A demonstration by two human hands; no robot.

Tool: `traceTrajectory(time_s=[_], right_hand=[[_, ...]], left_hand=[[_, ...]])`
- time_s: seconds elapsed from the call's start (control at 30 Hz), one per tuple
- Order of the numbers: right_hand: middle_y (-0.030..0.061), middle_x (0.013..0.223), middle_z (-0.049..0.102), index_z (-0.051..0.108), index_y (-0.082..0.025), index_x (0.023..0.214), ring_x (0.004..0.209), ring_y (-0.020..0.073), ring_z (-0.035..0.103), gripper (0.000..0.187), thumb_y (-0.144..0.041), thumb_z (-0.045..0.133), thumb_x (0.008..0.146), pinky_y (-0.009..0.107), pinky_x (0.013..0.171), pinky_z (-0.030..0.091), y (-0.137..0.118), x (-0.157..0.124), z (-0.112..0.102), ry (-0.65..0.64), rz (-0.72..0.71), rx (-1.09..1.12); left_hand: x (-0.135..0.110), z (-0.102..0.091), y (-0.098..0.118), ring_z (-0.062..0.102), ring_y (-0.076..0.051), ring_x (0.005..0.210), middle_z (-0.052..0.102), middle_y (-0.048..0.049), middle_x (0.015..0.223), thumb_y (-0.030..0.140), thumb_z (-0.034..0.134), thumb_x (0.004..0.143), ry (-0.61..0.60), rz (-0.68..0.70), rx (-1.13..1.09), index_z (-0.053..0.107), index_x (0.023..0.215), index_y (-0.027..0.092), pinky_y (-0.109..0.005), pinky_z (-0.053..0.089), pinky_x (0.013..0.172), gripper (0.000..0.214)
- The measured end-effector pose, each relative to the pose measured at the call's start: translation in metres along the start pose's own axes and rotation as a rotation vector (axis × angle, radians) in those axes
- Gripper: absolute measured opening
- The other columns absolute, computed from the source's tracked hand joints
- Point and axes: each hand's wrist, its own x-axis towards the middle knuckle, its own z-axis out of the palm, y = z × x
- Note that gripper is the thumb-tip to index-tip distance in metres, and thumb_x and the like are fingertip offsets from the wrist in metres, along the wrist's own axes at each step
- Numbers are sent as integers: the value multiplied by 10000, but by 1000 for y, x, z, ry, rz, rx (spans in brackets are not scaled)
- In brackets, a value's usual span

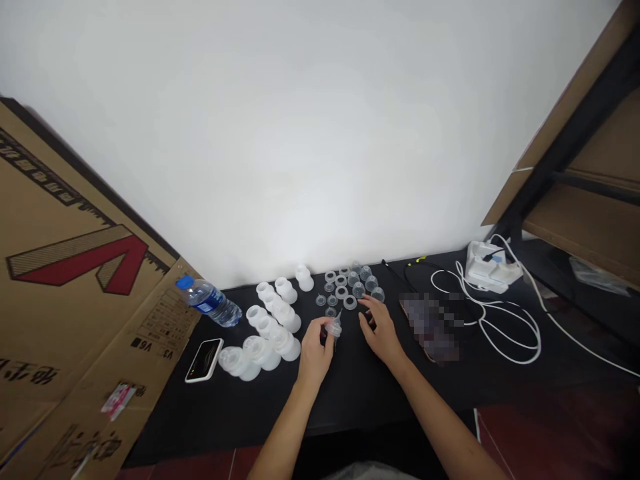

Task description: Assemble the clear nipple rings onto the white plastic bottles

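Note:
My left hand (pixel 316 350) is closed, its thumb and fingertips pinching a clear bottle nipple (pixel 334 327) above the black table. My right hand (pixel 383 337) hovers just to the right with fingers apart and nothing visible in it. Beyond its fingertips stand several clear dome caps (pixel 371 284). White screw rings (pixel 350 302) lie beside the caps. Several more clear nipples (pixel 321 301) rest on the table behind my left hand. To the left, small white bottles (pixel 284 343) stand in uneven rows, their mouths uncovered.
A water bottle (pixel 213 303) leans at the left, behind a white-framed device (pixel 204 361). A cardboard box (pixel 75 267) borders the left side. On the right lie a blurred phone (pixel 430 327), white cables (pixel 510 360) and a power strip (pixel 493 270). A white wall closes the back.

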Motion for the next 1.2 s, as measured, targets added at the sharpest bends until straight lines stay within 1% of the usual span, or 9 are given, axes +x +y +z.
traceTrajectory(time_s=[0.1,0.17,0.33,0.4,0.57,0.67,0.87,1.07,1.2], right_hand=[[118,1244,739,653,-312,1472,953,255,703,377,-374,555,1114,408,846,615,-7,-6,3,-222,-38,105],[94,1193,757,638,-311,1482,918,240,710,383,-393,574,1113,384,827,608,-10,-8,4,-299,-37,153],[67,1031,779,739,-256,1178,829,227,710,249,-457,625,1085,348,755,582,-9,-5,5,-285,21,206],[58,959,778,754,-249,1068,810,231,714,277,-495,627,1085,351,755,582,-6,-3,5,-286,45,213],[91,947,792,731,-237,1010,854,273,758,376,-603,657,1049,379,769,615,-1,13,4,-242,53,211],[103,989,813,735,-233,1064,887,277,780,351,-570,637,1064,379,788,619,-9,34,6,-247,0,170],[77,1033,838,758,-222,1195,825,234,762,235,-346,615,1055,350,757,605,-37,86,29,-412,-147,-13],[124,1244,786,656,-210,1467,1091,287,718,435,-168,509,1060,442,1009,571,-58,126,65,-455,-308,-367],[167,1309,707,559,-215,1574,1190,328,632,513,-145,496,1070,460,1048,530,-65,142,94,-410,-339,-553]], left_hand=[[0,1,-1,737,-229,954,757,-83,1115,242,570,1066,-20,21,-5,689,1209,239,-370,610,853,186],[-1,2,-1,733,-228,980,749,-82,1133,215,581,1052,-50,48,-13,681,1238,243,-368,609,864,213],[1,1,5,719,-242,1026,730,-69,1112,177,625,1021,-110,121,-12,660,1259,254,-398,610,910,253],[2,2,7,708,-246,1003,721,-59,1061,139,618,1005,-118,157,3,662,1241,256,-407,606,909,267],[3,4,6,667,-252,943,717,-60,1029,63,602,962,-70,212,64,648,1151,242,-407,575,875,264],[3,7,4,650,-252,929,702,-59,1020,28,558,953,-61,207,72,615,1091,231,-401,559,858,251],[4,9,0,656,-266,945,693,-75,1065,-4,486,945,-33,202,80,599,1163,219,-414,553,867,332],[5,11,-1,672,-292,983,714,-97,1103,-4,468,968,-15,219,150,640,1242,208,-449,555,885,387],[4,11,-2,666,-290,988,696,-102,1101,11,458,975,38,163,141,645,1276,198,-451,561,887,401]])
